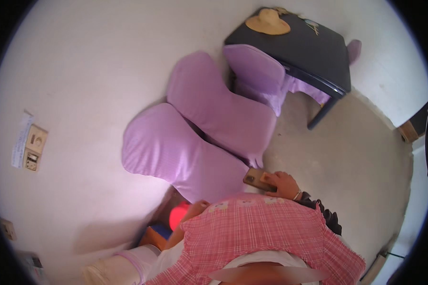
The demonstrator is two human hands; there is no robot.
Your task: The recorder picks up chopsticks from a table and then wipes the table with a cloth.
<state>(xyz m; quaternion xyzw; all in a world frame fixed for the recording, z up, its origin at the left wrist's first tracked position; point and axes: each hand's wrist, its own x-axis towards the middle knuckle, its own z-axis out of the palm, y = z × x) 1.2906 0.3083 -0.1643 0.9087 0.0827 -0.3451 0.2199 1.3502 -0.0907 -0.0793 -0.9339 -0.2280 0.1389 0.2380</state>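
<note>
My right hand [284, 185] holds a smartphone [256, 179] in front of my pink plaid garment [253, 228]. The phone's back with its camera block faces up. A bracelet and a dark ruffled cuff circle that wrist. On the other side, my left hand [199, 206] lies low by the garment's edge; its fingers are partly hidden, so I cannot tell whether it holds anything. Just ahead is a chair in a purple fabric cover [178, 149]. A second purple-covered chair [221, 103] stands close beyond it.
Farther off, another purple-covered chair [256, 67] is tucked against a black table [306, 46]. A straw hat [269, 22] lies on that table. A red rounded object [179, 215] is at my left. The pale wall [92, 89] carries switch plates [35, 146].
</note>
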